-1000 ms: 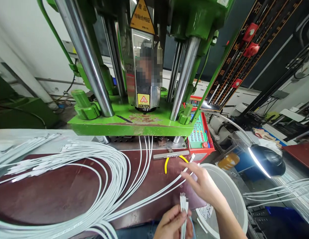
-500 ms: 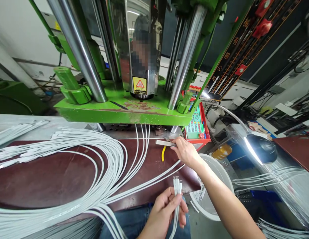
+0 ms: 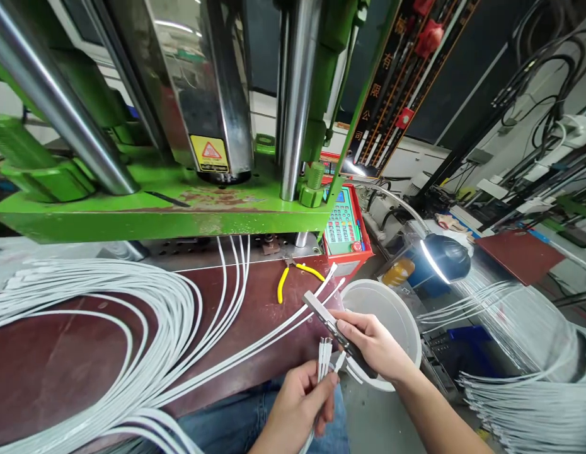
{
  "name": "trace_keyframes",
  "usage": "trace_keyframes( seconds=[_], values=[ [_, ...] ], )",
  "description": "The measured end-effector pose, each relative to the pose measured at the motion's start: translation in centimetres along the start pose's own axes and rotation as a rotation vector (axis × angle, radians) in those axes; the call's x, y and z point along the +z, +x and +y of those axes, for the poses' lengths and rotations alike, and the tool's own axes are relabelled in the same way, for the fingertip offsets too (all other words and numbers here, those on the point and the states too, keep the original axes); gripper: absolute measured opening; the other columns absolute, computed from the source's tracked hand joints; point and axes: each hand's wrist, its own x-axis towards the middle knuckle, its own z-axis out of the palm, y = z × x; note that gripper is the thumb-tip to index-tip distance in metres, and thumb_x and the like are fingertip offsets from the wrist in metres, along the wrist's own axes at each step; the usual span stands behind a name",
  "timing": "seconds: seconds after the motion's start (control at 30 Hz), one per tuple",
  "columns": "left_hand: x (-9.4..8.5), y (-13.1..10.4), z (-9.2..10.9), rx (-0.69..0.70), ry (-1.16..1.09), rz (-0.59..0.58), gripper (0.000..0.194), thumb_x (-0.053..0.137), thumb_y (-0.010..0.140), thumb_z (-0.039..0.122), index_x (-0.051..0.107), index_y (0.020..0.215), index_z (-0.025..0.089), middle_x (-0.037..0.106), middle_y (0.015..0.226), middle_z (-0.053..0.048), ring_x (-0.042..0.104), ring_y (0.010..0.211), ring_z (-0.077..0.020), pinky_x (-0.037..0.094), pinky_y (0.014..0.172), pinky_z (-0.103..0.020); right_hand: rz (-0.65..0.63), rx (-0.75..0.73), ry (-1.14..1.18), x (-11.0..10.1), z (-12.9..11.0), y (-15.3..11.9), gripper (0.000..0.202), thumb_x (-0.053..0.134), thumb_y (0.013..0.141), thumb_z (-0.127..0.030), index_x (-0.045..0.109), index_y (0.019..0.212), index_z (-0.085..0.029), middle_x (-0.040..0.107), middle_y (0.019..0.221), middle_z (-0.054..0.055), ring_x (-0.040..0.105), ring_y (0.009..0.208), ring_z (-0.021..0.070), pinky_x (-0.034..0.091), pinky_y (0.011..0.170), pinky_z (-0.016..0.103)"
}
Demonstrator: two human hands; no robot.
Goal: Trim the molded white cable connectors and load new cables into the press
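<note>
My left hand [image 3: 295, 407] grips a small bundle of white cable ends [image 3: 325, 350], their connector tips pointing up. My right hand [image 3: 374, 345] holds a flat grey metal bar [image 3: 327, 321] slanting up to the left, just above and to the right of those tips. Both hands are at the near edge of the dark red table [image 3: 61, 359], over my lap. A big sheaf of white cables [image 3: 146, 328] loops across the table to the left of my hands.
Yellow-handled pliers [image 3: 293, 274] lie on the table near the green press [image 3: 155, 211]. A white bucket [image 3: 382, 302] stands right of the table, beside a lit gooseneck lamp [image 3: 439, 258] and a red control panel [image 3: 343, 227]. More white cables [image 3: 524, 384] pile at the right.
My right hand reached to the table's back edge, picked up the grey metal bar and brought it down next to the cable ends in my left hand. My view swung right.
</note>
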Motion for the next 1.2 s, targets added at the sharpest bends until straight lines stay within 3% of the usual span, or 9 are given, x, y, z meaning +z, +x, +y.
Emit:
trace_keyframes(
  seconds=[0.23,0.6,0.77,0.87,1.03,1.2],
  values=[
    [0.1,0.0,-0.2,-0.006,0.084,-0.005,0.039,0.056,0.080,0.054,0.050,0.070,0.017,0.050,0.045,0.005,0.034,0.033,-0.0050,0.022,0.036,-0.018,-0.023,0.064,0.114,0.4,0.1,0.2,0.043,0.059,0.084,-0.050,0.066,0.117,-0.024,0.052,0.064,-0.002,0.039,0.054,0.0111,0.031,0.050,0.020],
    [0.5,0.2,0.2,-0.030,0.098,0.039,0.040,0.056,0.079,0.055,0.048,0.066,0.018,0.054,0.048,0.003,0.039,0.031,-0.0070,0.028,0.034,-0.019,-0.032,-0.045,-0.116,0.6,0.8,0.2,0.041,0.048,0.093,-0.044,0.060,0.126,-0.023,0.049,0.065,-0.003,0.040,0.060,0.0109,0.031,0.055,0.022],
    [0.1,0.2,0.6,0.059,0.169,0.048,0.039,0.054,0.083,0.051,0.058,0.070,0.014,0.059,0.059,-0.001,0.053,0.053,-0.0124,0.043,0.054,-0.023,-0.035,-0.012,-0.060,0.0,0.7,0.1,0.046,0.049,0.091,-0.047,0.059,0.127,-0.020,0.048,0.066,-0.003,0.038,0.059,0.0104,0.031,0.055,0.022],
    [0.0,0.1,1.4,0.114,0.129,0.121,0.034,0.057,0.082,0.047,0.062,0.074,0.015,0.059,0.068,0.000,0.052,0.065,-0.0124,0.043,0.064,-0.023,-0.020,-0.019,-0.097,-0.5,0.4,0.0,0.044,0.051,0.091,-0.046,0.061,0.125,-0.021,0.051,0.068,-0.001,0.041,0.061,0.0109,0.034,0.058,0.022],
    [0.7,-0.4,2.3,-0.001,-0.215,0.133,0.031,0.058,0.081,0.047,0.060,0.084,0.016,0.052,0.064,0.002,0.042,0.050,-0.0086,0.033,0.045,-0.021,-0.024,0.018,-0.059,-1.2,0.1,0.1,0.043,0.052,0.090,-0.046,0.062,0.124,-0.022,0.055,0.073,0.000,0.044,0.061,0.0116,0.037,0.059,0.023],
    [0.5,-0.1,1.3,0.028,-0.063,0.140,0.036,0.058,0.079,0.050,0.053,0.070,0.017,0.046,0.057,0.005,0.032,0.042,-0.0051,0.024,0.039,-0.019,-0.023,0.008,-0.006,-1.5,0.2,0.2,0.041,0.054,0.090,-0.044,0.062,0.123,-0.021,0.056,0.072,0.000,0.044,0.062,0.0114,0.036,0.060,0.024]
  ],
)
